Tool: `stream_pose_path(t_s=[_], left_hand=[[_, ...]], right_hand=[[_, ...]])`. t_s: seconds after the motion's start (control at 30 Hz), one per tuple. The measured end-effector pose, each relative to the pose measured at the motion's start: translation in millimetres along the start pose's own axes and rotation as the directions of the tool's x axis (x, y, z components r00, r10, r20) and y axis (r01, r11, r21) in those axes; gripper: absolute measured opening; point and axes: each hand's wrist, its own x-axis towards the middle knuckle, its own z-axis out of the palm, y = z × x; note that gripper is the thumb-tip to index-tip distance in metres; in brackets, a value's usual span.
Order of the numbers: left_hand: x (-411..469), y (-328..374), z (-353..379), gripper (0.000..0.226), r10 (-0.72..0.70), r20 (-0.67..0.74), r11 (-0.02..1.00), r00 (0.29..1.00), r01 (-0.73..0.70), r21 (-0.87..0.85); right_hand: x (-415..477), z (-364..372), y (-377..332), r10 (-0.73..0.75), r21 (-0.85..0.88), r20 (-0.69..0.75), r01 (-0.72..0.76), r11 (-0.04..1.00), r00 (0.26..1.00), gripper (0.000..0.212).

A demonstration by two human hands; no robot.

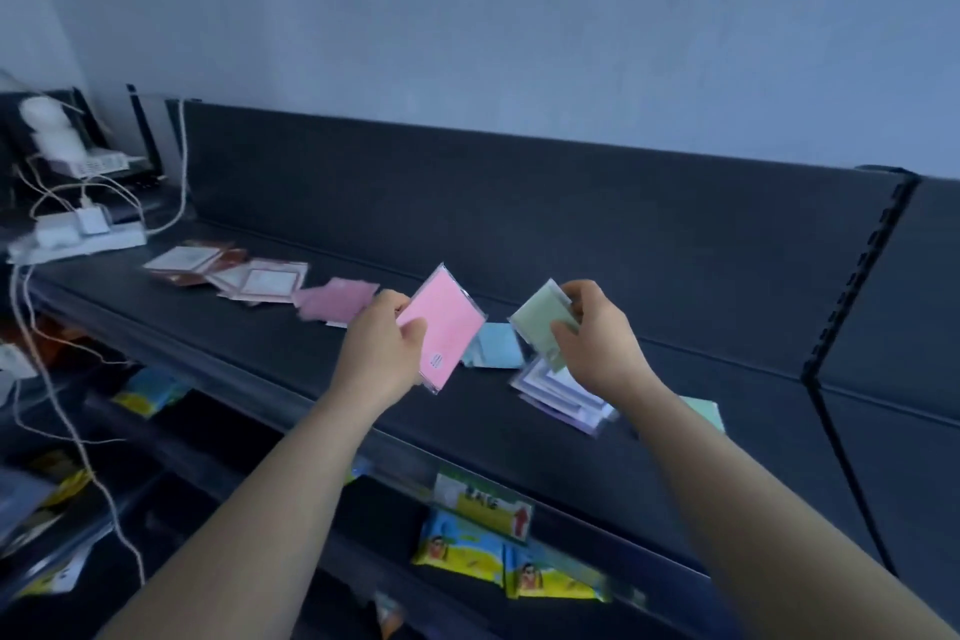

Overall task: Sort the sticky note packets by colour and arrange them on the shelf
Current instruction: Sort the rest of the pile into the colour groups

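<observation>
A: What are the hands holding?
B: The left hand (387, 346) grips a pink packet (443, 327) above the shelf (675, 379); the right hand (597, 333) pinches a green packet (543, 322).
A: Any legible writing?
B: None: the pink packet's small corner mark is too blurred, and so is the shelf-edge label (483, 504). A blue packet (493, 352) lies between the hands.

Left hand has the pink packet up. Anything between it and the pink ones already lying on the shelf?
Nothing visible. The left hand holds the pink packet above the shelf, and the pink packets lying there sit just left of it, with only bare shelf between. The blue packet lies on the other side.
</observation>
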Motion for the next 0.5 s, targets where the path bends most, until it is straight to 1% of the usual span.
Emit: stream_pose_path(t_s=[0.1, 0.23, 0.37, 0.5], left_hand=[[25, -27, -33, 0.019, 0.009, -0.005, 1.000, 1.000, -0.009, -0.013], [58, -56, -60, 0.017, 0.012, -0.030, 0.999, 0.999, -0.011, 0.030], [88, -77, -69, 0.019, -0.004, -0.069, 0.997, 0.998, 0.009, 0.072], [117, -98, -72, 0.021, -0.017, -0.121, 0.997, 0.992, 0.026, 0.074]], right_hand=[[15, 41, -25, 0.032, 0.035, -0.003, -0.032, 0.999, 0.999, 0.033], [36, 84, -46, 0.050, 0.046, 0.007, -0.050, 0.998, 0.999, 0.030], [60, 106, -53, 0.041, 0.045, 0.030, -0.042, 0.998, 0.999, 0.027], [85, 121, -54, 0.027, 0.044, 0.050, -0.030, 0.999, 0.998, 0.026]])
